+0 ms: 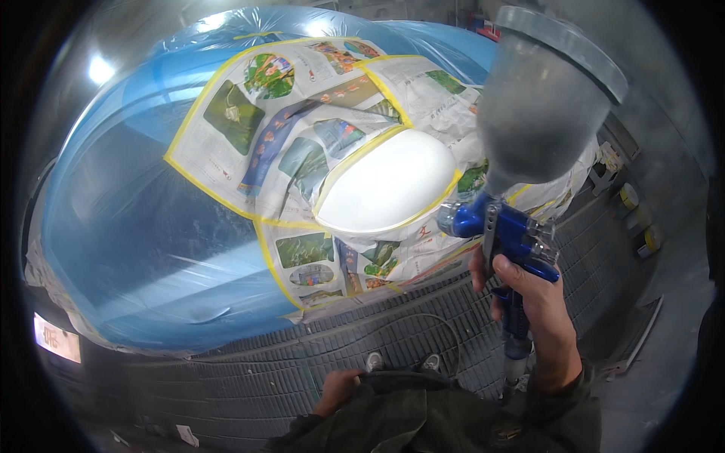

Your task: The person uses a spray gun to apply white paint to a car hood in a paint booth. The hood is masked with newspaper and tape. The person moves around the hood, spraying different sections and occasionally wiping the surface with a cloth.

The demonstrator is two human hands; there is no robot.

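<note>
My right hand (532, 302) is wrapped round the grip of a blue spray gun (495, 223), with the fingers at its trigger. A large grey, cloudy cup (544, 106) sits on top of the gun. Its nozzle points left toward a glossy white rounded panel (393, 181), a short way off and not touching. Newspaper sheets (302, 151) edged with yellow tape (208, 192) surround that panel. Low by my body is my left hand (338, 391), away from the panel; its fingers are mostly hidden.
Clear plastic film (151, 204) covers the blue car body around the paper. Below is a dark slatted floor (393, 332) with a thin hose (453, 332) curving over it. Yellow-and-white tape rolls or tins (638, 219) sit at the right. A lit panel (57, 337) is at the left.
</note>
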